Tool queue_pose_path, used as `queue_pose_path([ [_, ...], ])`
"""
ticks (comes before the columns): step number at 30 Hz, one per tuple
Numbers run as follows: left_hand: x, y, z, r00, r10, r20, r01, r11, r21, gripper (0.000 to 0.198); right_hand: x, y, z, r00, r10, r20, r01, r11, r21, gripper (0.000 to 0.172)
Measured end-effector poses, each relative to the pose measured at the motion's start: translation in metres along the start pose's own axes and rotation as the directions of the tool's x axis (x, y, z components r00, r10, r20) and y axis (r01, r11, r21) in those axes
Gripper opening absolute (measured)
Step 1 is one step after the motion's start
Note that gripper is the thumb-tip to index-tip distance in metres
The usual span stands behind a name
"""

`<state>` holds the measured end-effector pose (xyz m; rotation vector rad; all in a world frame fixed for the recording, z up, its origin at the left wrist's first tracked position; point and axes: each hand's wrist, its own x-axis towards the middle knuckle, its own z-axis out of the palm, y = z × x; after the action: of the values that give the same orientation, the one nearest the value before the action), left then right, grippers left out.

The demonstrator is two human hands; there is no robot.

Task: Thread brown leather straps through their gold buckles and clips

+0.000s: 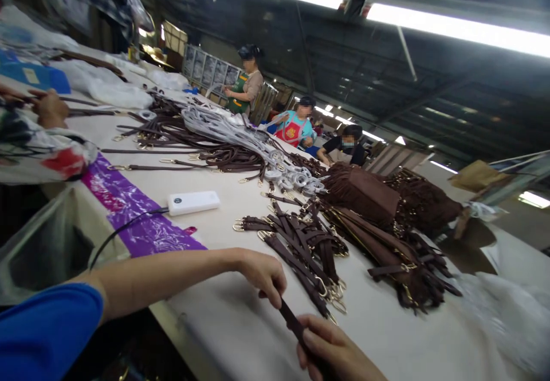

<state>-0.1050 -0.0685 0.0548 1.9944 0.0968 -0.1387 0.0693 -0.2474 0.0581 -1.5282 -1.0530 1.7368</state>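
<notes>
A dark brown strap [293, 322] stretches between my two hands above the near edge of the table. My left hand [262, 272], at the end of a blue-sleeved arm, pinches its far end. Lower down, my right hand [329, 349] has its fingers wrapped round the strap, whose near end runs out of sight. Just beyond my hands lies a pile of short brown straps [296, 238] with gold-coloured clips. Right of that pile are brown bags [369, 229] with fringes and gold hardware.
A white power bank [193, 202] with a black cable lies left, by purple plastic [141, 215]. Longer straps [206, 134] and grey-wrapped ones [227, 126] heap farther back. Clear plastic [507, 312] lies right. A co-worker's hand [50, 107] is at far left; several people work behind.
</notes>
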Motion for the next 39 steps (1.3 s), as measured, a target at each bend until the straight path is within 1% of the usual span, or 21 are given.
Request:
queue_pose_path([
  [2,0.012,0.002,0.006,0.998,0.029,0.048,-0.030,0.999,0.027,0.009,0.016,-0.018,0.011,1.000,0.017,-0.016,-0.018,0.999,-0.048,0.055],
  [4,0.019,0.002,0.003,0.997,0.039,0.067,-0.042,0.998,0.049,0.006,0.028,-0.029,0.014,0.998,0.036,-0.042,-0.040,0.994,-0.105,0.054],
  [5,0.018,0.000,-0.004,0.998,0.027,0.049,-0.030,0.998,0.055,0.005,0.032,-0.033,0.010,0.998,0.041,-0.047,-0.046,0.991,-0.127,0.054],
  [6,0.015,-0.003,-0.014,1.000,0.003,-0.007,-0.002,0.998,0.067,0.006,0.034,-0.036,0.004,0.998,0.030,-0.050,-0.037,0.990,-0.139,0.053],
  [7,0.008,-0.008,-0.026,0.994,-0.030,-0.102,0.039,0.996,0.083,0.007,0.035,-0.039,-0.005,0.998,0.000,-0.061,-0.008,0.991,-0.133,0.052],
  [8,0.000,-0.014,-0.039,0.972,-0.065,-0.225,0.090,0.990,0.104,0.008,0.035,-0.042,-0.015,0.996,-0.043,-0.084,0.033,0.993,-0.111,0.051],
  [9,-0.010,-0.021,-0.051,0.928,-0.094,-0.361,0.149,0.981,0.128,0.009,0.036,-0.044,-0.025,0.988,-0.090,-0.125,0.081,0.994,-0.071,0.050],
  [10,-0.020,-0.029,-0.062,0.867,-0.113,-0.486,0.209,0.967,0.147,0.011,0.038,-0.047,-0.034,0.975,-0.137,-0.177,0.136,0.991,-0.014,0.049],
  [11,-0.028,-0.036,-0.072,0.807,-0.126,-0.577,0.263,0.951,0.161,0.014,0.041,-0.049,-0.043,0.956,-0.176,-0.234,0.193,0.980,0.056,0.049],
  [12,-0.036,-0.044,-0.079,0.764,-0.138,-0.630,0.309,0.936,0.170,0.017,0.045,-0.050,-0.050,0.940,-0.196,-0.278,0.239,0.962,0.130,0.050],
  [14,-0.045,-0.056,-0.087,0.730,-0.158,-0.665,0.376,0.905,0.198,0.019,0.059,-0.048,-0.058,0.928,-0.196,-0.317,0.289,0.916,0.277,0.054],
  [17,-0.048,-0.066,-0.089,0.739,-0.159,-0.655,0.432,0.857,0.279,0.032,0.081,-0.033,-0.061,0.947,-0.158,-0.280,0.270,0.864,0.425,0.056],
  [19,-0.049,-0.068,-0.088,0.751,-0.155,-0.642,0.454,0.827,0.332,0.041,0.090,-0.021,-0.060,0.959,-0.148,-0.242,0.244,0.865,0.439,0.054],
  [21,-0.050,-0.068,-0.088,0.758,-0.154,-0.634,0.471,0.802,0.368,0.042,0.091,-0.013,-0.060,0.963,-0.162,-0.213,0.239,0.880,0.410,0.051],
  [23,-0.051,-0.065,-0.089,0.772,-0.150,-0.618,0.470,0.789,0.395,0.038,0.087,-0.010,-0.060,0.961,-0.178,-0.210,0.249,0.889,0.384,0.049],
  [27,-0.051,-0.059,-0.088,0.813,-0.128,-0.567,0.428,0.792,0.435,0.021,0.079,-0.012,-0.055,0.954,-0.199,-0.223,0.267,0.902,0.339,0.048],
  [30,-0.041,-0.052,-0.079,0.848,-0.100,-0.520,0.375,0.807,0.456,0.011,0.081,-0.011,-0.046,0.959,-0.186,-0.212,0.244,0.923,0.296,0.049],
  [32,-0.031,-0.047,-0.070,0.878,-0.056,-0.475,0.299,0.840,0.453,0.009,0.085,-0.008,-0.039,0.966,-0.164,-0.200,0.211,0.947,0.243,0.051],
  [35,-0.017,-0.039,-0.054,0.893,0.010,-0.450,0.157,0.930,0.331,0.010,0.088,-0.008,-0.028,0.970,-0.164,-0.179,0.194,0.967,0.166,0.055],
  [37,-0.010,-0.035,-0.045,0.870,-0.010,-0.492,0.095,0.985,0.147,0.008,0.086,-0.011,-0.021,0.967,-0.194,-0.163,0.220,0.963,0.159,0.053],
  [39,-0.004,-0.033,-0.037,0.837,-0.072,-0.542,0.054,0.997,-0.048,0.005,0.083,-0.016,-0.015,0.964,-0.228,-0.136,0.249,0.955,0.162,0.051],
])
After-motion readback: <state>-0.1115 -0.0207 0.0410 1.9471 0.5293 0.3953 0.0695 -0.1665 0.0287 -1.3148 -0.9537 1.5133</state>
